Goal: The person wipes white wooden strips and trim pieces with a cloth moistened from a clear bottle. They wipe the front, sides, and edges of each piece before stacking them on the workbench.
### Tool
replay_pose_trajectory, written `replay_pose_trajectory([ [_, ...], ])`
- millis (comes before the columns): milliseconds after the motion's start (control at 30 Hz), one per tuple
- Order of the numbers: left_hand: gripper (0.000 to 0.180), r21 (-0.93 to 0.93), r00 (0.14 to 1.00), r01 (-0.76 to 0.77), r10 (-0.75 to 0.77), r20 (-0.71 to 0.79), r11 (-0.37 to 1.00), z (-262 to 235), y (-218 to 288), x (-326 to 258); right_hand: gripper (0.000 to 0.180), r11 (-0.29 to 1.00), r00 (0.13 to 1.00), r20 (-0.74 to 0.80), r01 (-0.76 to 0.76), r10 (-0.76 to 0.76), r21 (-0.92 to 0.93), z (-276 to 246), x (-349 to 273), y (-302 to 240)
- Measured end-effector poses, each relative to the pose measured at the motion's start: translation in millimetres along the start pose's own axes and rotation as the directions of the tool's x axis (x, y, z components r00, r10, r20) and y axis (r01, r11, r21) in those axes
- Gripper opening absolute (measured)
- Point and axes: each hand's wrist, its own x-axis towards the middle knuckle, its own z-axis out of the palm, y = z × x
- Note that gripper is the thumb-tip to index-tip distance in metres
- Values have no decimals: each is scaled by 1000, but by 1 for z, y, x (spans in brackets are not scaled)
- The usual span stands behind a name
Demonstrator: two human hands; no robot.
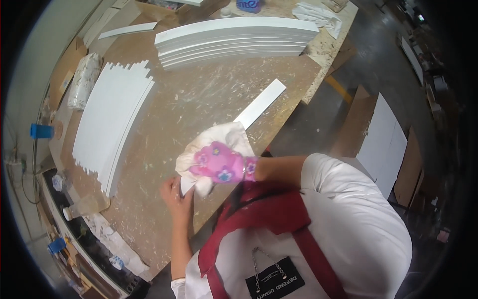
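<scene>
A white flat strip (264, 99) lies aslant near the table's right edge, its middle covered by a cream cloth (211, 137). My right hand (219, 162), in a pink glove with flower prints, presses the bunched cloth onto the strip; its fingertips sink partly out of sight in the folds. Bare, my left hand (177, 195) grips the strip's near end between thumb and fingers, just beside the cloth.
On the paint-marked brown table (174, 104) stand a stack of white strips (234, 37) at the back and a staggered row of white strips (112, 114) at the left. A plastic-wrapped roll (84, 82), a bottle (87, 205) and a white rag (318, 17) lie around the edges. Cardboard (353, 119) stands right.
</scene>
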Motion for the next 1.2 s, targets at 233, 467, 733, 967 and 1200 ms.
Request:
replay_pose_trajectory([
  [233,50,9,1000,12,-12,15,1000,1,-2,-5,32,384,638,-654,-530,-406,-756,-193,-94,-52],
  [467,72,30,992,63,-66,105,998,-20,-11,-7,37,112,795,-383,-377,-470,-919,-142,-77,-56],
  [733,82,-204,982,189,-187,32,960,-16,-23,-15,31,87,885,321,369,-337,-925,44,13,67],
  [967,86,-231,992,65,-88,-91,971,-17,-33,-21,29,101,932,355,347,78,-932,14,18,17],
  [1200,83,-561,991,93,-131,-28,822,-23,-20,-5,20,127,862,503,493,66,-861,109,61,42],
])
